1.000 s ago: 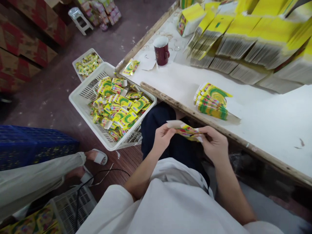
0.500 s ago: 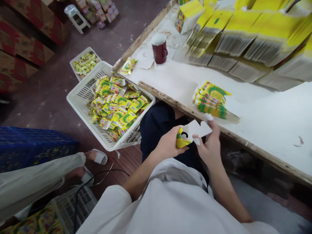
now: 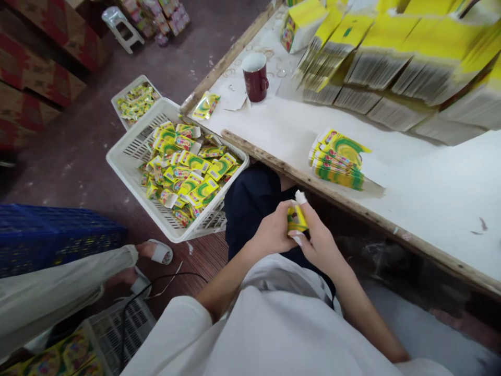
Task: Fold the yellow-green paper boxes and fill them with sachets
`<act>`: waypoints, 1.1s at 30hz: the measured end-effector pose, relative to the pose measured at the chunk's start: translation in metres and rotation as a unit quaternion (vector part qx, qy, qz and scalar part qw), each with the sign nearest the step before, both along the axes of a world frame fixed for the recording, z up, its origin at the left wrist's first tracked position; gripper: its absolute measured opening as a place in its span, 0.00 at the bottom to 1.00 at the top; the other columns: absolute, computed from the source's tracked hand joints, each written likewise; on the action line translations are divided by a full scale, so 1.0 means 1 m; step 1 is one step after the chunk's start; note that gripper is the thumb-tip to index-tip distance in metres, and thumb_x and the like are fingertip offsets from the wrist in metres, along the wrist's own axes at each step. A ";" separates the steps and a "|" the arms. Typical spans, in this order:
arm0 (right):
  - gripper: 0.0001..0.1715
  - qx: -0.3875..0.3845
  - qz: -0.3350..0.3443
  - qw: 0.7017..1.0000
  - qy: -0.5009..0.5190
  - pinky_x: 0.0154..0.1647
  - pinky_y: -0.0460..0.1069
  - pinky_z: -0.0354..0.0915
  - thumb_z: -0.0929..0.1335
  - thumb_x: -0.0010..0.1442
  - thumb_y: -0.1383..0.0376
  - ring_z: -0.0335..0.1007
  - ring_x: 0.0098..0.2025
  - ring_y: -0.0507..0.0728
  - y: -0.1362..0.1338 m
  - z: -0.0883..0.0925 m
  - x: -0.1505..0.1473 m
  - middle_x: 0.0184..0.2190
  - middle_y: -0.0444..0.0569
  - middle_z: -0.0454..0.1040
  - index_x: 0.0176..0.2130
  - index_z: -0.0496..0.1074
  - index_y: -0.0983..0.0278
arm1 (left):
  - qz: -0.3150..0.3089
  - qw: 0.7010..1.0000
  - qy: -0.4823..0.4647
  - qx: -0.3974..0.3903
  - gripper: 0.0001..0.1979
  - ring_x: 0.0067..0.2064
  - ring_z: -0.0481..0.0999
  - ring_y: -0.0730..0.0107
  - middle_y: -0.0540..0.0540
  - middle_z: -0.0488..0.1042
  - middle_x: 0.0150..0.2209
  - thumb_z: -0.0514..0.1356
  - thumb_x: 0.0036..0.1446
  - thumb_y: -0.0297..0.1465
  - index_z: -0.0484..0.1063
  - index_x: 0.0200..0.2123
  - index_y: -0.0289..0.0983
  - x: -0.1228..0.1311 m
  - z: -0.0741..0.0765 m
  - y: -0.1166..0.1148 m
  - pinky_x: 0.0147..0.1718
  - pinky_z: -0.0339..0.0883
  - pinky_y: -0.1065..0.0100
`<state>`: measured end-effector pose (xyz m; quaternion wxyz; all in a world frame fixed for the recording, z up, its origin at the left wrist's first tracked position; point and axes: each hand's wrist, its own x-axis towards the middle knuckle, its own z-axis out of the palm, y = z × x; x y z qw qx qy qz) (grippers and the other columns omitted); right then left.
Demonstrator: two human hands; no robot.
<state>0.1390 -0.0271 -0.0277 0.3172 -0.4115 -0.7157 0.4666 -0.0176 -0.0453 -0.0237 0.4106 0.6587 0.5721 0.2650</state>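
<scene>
Between my two hands, above my lap, is a small yellow-and-green carton. My left hand grips its left side with the fingers wrapped round it. On the other side my right hand presses against the carton, thumb below and fingers above; white wrapping covers a fingertip and the thumb tip. The carton's white flaps no longer stand out, and much of it is hidden by my fingers. A fanned stack of flat cartons lies on the table in front of my right hand.
A white plastic basket full of yellow cartons stands left of my knee, a smaller basket behind it. On the white table are a maroon mug, a yellow packet and rows of stacked cartons. Someone's sandalled foot is at left.
My right hand has moved left and in against the carton. The white flaps that stuck out on its right side are now folded in or covered.
</scene>
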 end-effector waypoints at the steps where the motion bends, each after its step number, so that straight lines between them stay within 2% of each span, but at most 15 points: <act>1: 0.31 0.032 0.015 0.999 -0.022 0.63 0.59 0.63 0.64 0.66 0.61 0.58 0.67 0.64 -0.002 0.003 -0.001 0.68 0.53 0.57 0.66 0.59 0.57 | 0.001 1.000 0.004 0.015 0.33 0.52 0.73 0.51 0.41 0.68 0.52 0.66 0.46 0.30 0.58 0.55 0.42 0.001 -0.003 0.001 0.45 0.70 0.57; 3: 0.29 0.081 0.023 0.996 -0.036 0.63 0.58 0.64 0.60 0.66 0.69 0.59 0.66 0.62 -0.002 0.005 -0.002 0.68 0.51 0.57 0.64 0.64 0.54 | 0.021 0.998 0.019 0.058 0.31 0.58 0.67 0.46 0.36 0.64 0.56 0.65 0.45 0.28 0.60 0.53 0.40 0.002 -0.008 0.002 0.50 0.68 0.53; 5: 0.31 0.109 -0.003 0.994 -0.026 0.62 0.58 0.65 0.57 0.65 0.73 0.62 0.65 0.61 0.001 0.003 0.000 0.66 0.50 0.61 0.62 0.66 0.54 | 0.062 0.994 0.036 0.087 0.35 0.61 0.64 0.46 0.34 0.62 0.57 0.66 0.43 0.25 0.58 0.55 0.38 0.002 -0.007 0.000 0.53 0.66 0.51; 8: 0.29 0.117 -0.023 0.992 -0.041 0.62 0.59 0.65 0.60 0.65 0.71 0.63 0.64 0.62 0.009 -0.003 0.008 0.66 0.51 0.61 0.62 0.66 0.54 | 0.097 0.991 0.056 0.077 0.34 0.54 0.71 0.50 0.38 0.69 0.52 0.67 0.43 0.27 0.60 0.54 0.39 -0.004 0.002 -0.003 0.52 0.67 0.51; 10: 0.25 0.103 0.009 0.992 -0.065 0.61 0.59 0.66 0.63 0.64 0.68 0.62 0.65 0.64 0.014 -0.005 0.014 0.67 0.51 0.58 0.59 0.69 0.55 | 0.093 0.992 0.051 0.062 0.30 0.50 0.75 0.53 0.41 0.73 0.48 0.68 0.45 0.32 0.64 0.52 0.39 -0.010 0.010 -0.004 0.50 0.69 0.53; 12: 0.21 0.084 0.056 0.992 -0.080 0.60 0.60 0.67 0.64 0.64 0.66 0.62 0.64 0.65 0.019 -0.004 0.019 0.67 0.52 0.59 0.55 0.72 0.56 | 0.078 0.995 0.034 0.049 0.29 0.49 0.76 0.54 0.42 0.75 0.48 0.69 0.44 0.34 0.66 0.51 0.40 -0.016 0.013 -0.005 0.51 0.69 0.55; 17: 0.13 0.038 0.179 0.980 -0.076 0.59 0.58 0.67 0.66 0.63 0.65 0.68 0.59 0.63 0.037 0.010 0.033 0.61 0.56 0.66 0.48 0.75 0.59 | 0.029 0.999 0.033 0.020 0.31 0.48 0.79 0.56 0.42 0.77 0.51 0.71 0.40 0.33 0.70 0.51 0.39 -0.022 0.013 -0.004 0.51 0.70 0.58; 19: 0.10 0.021 0.193 0.978 -0.071 0.58 0.58 0.67 0.67 0.62 0.64 0.70 0.57 0.63 0.041 0.014 0.033 0.59 0.56 0.67 0.45 0.75 0.59 | 0.017 0.998 0.048 0.030 0.31 0.49 0.79 0.55 0.41 0.77 0.51 0.70 0.41 0.32 0.70 0.51 0.38 -0.020 0.013 -0.002 0.51 0.71 0.57; 21: 0.09 0.012 0.169 0.983 -0.069 0.59 0.59 0.66 0.67 0.61 0.65 0.68 0.58 0.63 0.040 0.013 0.028 0.58 0.55 0.67 0.43 0.74 0.59 | 0.014 0.997 0.062 0.040 0.30 0.49 0.78 0.54 0.40 0.77 0.50 0.69 0.43 0.32 0.69 0.52 0.37 -0.018 0.013 0.000 0.51 0.71 0.57; 23: 0.13 0.012 0.127 0.990 -0.059 0.62 0.61 0.63 0.66 0.62 0.67 0.62 0.63 0.64 0.035 0.008 0.019 0.59 0.57 0.65 0.47 0.71 0.60 | 0.026 0.996 0.070 0.045 0.29 0.49 0.78 0.54 0.41 0.77 0.48 0.68 0.44 0.32 0.69 0.52 0.38 -0.018 0.015 0.002 0.50 0.71 0.57; 25: 0.22 0.016 0.084 0.996 -0.036 0.64 0.63 0.59 0.65 0.62 0.66 0.56 0.67 0.65 0.029 0.003 0.010 0.62 0.59 0.61 0.56 0.65 0.60 | 0.037 0.996 0.065 0.049 0.29 0.49 0.77 0.55 0.42 0.77 0.48 0.68 0.45 0.32 0.68 0.53 0.39 -0.020 0.015 0.003 0.50 0.70 0.58; 28: 0.35 0.029 0.054 0.998 0.000 0.65 0.64 0.58 0.67 0.61 0.63 0.59 0.65 0.65 0.028 0.003 0.003 0.62 0.61 0.60 0.64 0.54 0.60 | 0.040 0.997 0.027 0.052 0.31 0.50 0.77 0.57 0.42 0.76 0.50 0.68 0.47 0.33 0.66 0.55 0.40 -0.024 0.016 0.004 0.50 0.70 0.59; 31: 0.32 0.046 0.082 0.996 0.009 0.67 0.63 0.56 0.66 0.65 0.59 0.57 0.67 0.65 0.035 0.011 0.005 0.64 0.59 0.60 0.64 0.56 0.59 | 0.049 0.997 0.007 0.052 0.31 0.49 0.78 0.57 0.41 0.76 0.50 0.69 0.48 0.35 0.65 0.56 0.39 -0.027 0.019 0.004 0.49 0.71 0.59; 33: 0.29 0.046 0.110 0.993 -0.001 0.68 0.62 0.55 0.62 0.68 0.58 0.53 0.69 0.64 0.040 0.016 0.010 0.67 0.59 0.56 0.65 0.57 0.59 | 0.060 0.996 0.017 0.056 0.32 0.49 0.78 0.56 0.40 0.76 0.50 0.69 0.48 0.35 0.65 0.56 0.38 -0.027 0.022 0.005 0.49 0.71 0.58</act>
